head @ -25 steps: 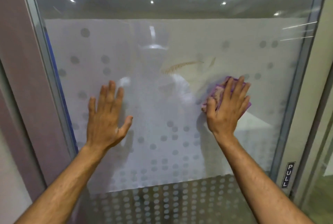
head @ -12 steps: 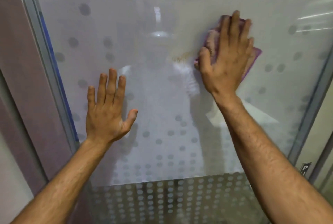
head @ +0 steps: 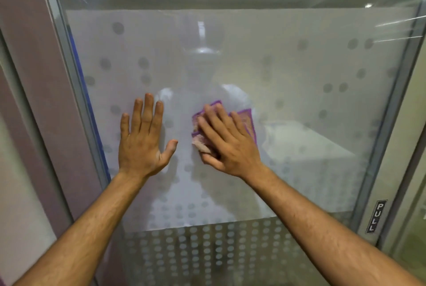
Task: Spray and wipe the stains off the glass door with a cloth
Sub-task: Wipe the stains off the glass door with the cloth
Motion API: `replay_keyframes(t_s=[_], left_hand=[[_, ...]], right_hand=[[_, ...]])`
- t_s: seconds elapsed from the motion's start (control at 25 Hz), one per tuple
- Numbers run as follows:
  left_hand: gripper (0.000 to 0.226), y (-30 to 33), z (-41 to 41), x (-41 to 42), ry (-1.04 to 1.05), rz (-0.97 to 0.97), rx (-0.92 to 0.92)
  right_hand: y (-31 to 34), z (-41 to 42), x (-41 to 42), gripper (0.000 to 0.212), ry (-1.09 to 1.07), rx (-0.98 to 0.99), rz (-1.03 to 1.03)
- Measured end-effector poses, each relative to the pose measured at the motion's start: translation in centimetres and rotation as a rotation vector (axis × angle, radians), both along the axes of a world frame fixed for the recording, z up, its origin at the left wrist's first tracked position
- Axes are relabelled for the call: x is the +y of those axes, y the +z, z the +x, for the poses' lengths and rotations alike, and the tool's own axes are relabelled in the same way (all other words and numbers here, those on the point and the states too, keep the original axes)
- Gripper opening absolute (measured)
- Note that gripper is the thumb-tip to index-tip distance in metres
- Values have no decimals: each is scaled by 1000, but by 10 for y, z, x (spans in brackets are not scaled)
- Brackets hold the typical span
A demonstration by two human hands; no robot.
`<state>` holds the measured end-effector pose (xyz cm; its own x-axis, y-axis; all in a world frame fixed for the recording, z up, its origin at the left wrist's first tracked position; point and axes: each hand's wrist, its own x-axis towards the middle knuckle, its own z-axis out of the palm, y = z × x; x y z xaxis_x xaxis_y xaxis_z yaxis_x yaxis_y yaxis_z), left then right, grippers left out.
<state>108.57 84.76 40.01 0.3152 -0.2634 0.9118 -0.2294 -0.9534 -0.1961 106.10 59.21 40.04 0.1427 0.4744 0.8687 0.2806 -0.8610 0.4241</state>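
Note:
The glass door (head: 299, 106) fills the view, with a frosted white panel dotted with grey circles. My right hand (head: 227, 141) lies flat with straight fingers on a folded purple-edged cloth (head: 247, 119) and presses it against the glass near the middle. My left hand (head: 143, 138) rests flat on the glass just to the left of it, fingers straight and spread, holding nothing. No brown stain shows on the glass around the cloth. No spray bottle is in view.
A grey metal frame (head: 76, 92) runs down the door's left side, beside a brown wall strip. The right frame carries a black PULL label (head: 374, 216). The lower glass band has dense white dots (head: 207, 251).
My right hand has swept the cloth down and left from the upper glass, over where the brown streak was, to beside my left hand. The left hand stays flat on the glass.

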Motion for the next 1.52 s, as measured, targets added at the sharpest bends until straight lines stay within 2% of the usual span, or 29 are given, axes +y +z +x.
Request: replay_keyframes(t_s=[0.12,0.32,0.4,0.44,0.52,0.64,0.84,0.96,1.08,1.32,1.52], left_hand=[[93,0,-1,0,10,-7,16],[93,2,-10,2,-5,-15,98],[92,0,-16,5,-32,-7,135],[91,-1,-18,9,-27,13,124],[89,2,-21,23,-12,31,79],[90,16,-18,54,15,-77,72],[92,20,-4,74,33,-59,55],[95,17,0,74,25,-31,30],[97,18,-2,75,-11,-22,21],[113,18,-3,80,-145,-73,46],[108,18,-5,82,-183,-83,25]], right_hand=[[-8,1,-36,89,-8,17,326],[31,-7,-64,52,46,16,944],[33,-8,-58,56,-5,-8,1107],[29,-8,-51,62,-36,-5,1120],[17,-6,-37,69,-109,36,1065],[21,-3,-24,74,-194,71,1057],[55,4,13,74,-257,-12,1026],[69,9,51,73,-258,-42,922],[70,12,97,70,-220,-34,714],[27,10,169,61,-139,9,338],[-35,8,187,60,-75,85,236]])
